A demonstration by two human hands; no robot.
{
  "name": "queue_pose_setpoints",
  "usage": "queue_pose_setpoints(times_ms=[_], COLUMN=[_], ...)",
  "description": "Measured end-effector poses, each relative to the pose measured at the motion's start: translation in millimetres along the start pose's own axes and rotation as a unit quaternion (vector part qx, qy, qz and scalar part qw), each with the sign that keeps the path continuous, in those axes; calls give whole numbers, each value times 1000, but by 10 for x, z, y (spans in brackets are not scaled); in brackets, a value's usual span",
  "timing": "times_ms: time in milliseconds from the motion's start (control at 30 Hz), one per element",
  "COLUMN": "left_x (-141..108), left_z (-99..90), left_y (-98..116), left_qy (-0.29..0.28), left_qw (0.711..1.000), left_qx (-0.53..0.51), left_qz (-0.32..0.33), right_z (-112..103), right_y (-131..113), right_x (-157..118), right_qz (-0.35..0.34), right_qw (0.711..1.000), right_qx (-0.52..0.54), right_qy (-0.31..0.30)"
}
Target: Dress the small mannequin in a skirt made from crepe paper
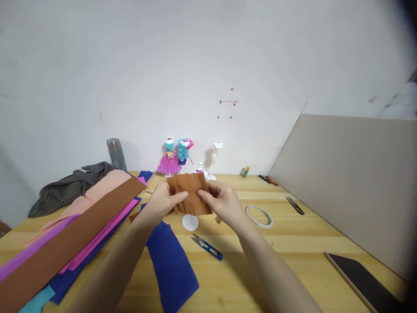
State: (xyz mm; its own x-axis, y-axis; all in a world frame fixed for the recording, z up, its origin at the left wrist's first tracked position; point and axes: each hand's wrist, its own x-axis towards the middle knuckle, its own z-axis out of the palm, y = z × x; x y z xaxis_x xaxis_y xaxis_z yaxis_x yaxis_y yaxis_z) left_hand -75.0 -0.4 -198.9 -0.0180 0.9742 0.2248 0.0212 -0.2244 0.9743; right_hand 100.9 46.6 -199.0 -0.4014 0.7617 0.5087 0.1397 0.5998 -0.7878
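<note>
A piece of brown crepe paper [190,191] is held up over the table, spread between both hands. My left hand [164,198] pinches its left side, thumb on the near face. At the right side my right hand [224,198] grips it the same way, fingers hidden behind. Below the paper a white disc [190,222] shows, partly covered. Blue thread snips [207,247] lie on the table just in front. To their left is a strip of dark blue crepe paper [172,265]. Behind the held paper the top of a small dress form [200,167] sticks out.
Stacked crepe paper strips [74,230] and a striped cloth [74,187] fill the left. Two dressed miniature forms [169,158] and a bare white one [218,148] stand by the wall. On the right are a tape roll [269,222], black snips [295,206] and a phone [361,278].
</note>
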Motion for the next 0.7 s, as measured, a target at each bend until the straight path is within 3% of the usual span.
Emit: queue_pose_setpoints(times_ms=[133,367,567,700], left_x=[32,82,88,72], left_z=[-11,-5,-28,9], left_y=[15,-29,-43,-24], left_qy=[6,41,5,14], left_qw=[999,997,998,998], left_qx=[-49,-62,-57,-44], left_qz=[4,-16,36,34], right_z=[-158,-291,-423,-399], right_y=[-23,38,68,81], right_x=[52,139,180,180], right_qz=[38,76,78,81], right_qw=[999,988,984,984], right_qx=[-1,107,94,96], right_qy=[-18,-85,-127,-130])
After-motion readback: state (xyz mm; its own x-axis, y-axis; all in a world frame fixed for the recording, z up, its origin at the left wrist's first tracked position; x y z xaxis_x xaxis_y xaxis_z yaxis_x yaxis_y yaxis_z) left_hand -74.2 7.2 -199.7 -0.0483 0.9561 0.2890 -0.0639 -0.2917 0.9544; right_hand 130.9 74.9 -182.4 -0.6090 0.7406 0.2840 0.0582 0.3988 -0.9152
